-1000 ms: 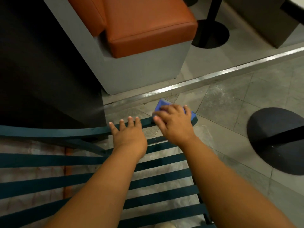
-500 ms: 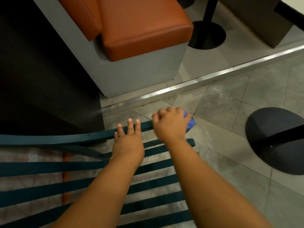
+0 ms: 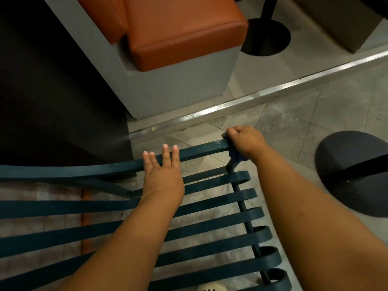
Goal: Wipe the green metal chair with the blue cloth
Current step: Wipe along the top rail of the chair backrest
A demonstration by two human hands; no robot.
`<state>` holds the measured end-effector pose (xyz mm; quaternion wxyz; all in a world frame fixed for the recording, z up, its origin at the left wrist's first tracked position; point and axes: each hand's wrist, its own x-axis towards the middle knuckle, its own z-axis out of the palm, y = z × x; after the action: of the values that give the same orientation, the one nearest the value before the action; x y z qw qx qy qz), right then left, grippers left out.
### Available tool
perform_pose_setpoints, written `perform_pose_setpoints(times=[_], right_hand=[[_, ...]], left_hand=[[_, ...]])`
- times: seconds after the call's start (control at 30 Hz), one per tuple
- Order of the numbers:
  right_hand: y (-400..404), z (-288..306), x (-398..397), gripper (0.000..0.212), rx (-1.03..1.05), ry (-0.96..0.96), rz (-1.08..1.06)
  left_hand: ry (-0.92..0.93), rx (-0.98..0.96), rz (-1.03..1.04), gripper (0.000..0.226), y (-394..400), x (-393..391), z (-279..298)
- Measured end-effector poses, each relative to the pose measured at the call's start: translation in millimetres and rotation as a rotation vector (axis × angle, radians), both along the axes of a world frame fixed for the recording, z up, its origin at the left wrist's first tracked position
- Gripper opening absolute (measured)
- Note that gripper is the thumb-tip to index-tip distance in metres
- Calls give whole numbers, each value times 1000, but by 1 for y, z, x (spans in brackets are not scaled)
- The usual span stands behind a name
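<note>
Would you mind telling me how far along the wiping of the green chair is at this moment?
No part can be confirmed as finished; nothing on the metal shows it. In hand: the right hand grips the blue cloth around the right end of the top rail of the green metal chair, while the left hand rests flat on that rail. Left: apparently the seat slats, where no cloth is.

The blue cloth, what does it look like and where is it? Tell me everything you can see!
Only a little of the blue cloth shows. It is bunched up and soft-looking, peeking out below the right hand, which grips it around the end of the top rail of the green chair. The hand hides most of it, so its full shape cannot be told. It touches the hand and the rail's end, near the post running down to the seat slats.
</note>
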<state>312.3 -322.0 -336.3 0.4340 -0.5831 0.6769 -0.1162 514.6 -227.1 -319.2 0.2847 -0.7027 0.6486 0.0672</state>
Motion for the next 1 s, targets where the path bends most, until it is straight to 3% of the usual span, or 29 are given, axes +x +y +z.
perform_pose_setpoints(times=[0.07,0.2,0.37,0.47,0.6,0.67,0.73,0.87,0.93,1.0], right_hand=[[0,4,16,35,-26,135,25],[26,1,64,43,-395,470,172],[57,-21,68,36,-709,351,412],[60,-34,48,36,-740,308,392],[45,-26,44,25,-607,131,-211],[40,-18,53,25,-488,115,-366],[46,-17,68,27,-517,202,-257],[67,-23,81,35,-740,316,212],[63,-27,71,38,-745,334,229],[60,-31,65,37,-657,266,15]], left_hand=[[26,0,11,109,-1,0,-1],[65,10,39,110,-2,-2,1],[107,-14,52,107,-1,1,0],[143,-5,50,106,-1,5,0],[136,2,35,111,-1,7,0],[139,2,32,112,-1,7,0],[151,-7,33,110,-1,6,0],[153,-13,39,105,0,7,2],[160,-14,32,104,-1,8,2],[160,-20,24,104,-1,8,3]])
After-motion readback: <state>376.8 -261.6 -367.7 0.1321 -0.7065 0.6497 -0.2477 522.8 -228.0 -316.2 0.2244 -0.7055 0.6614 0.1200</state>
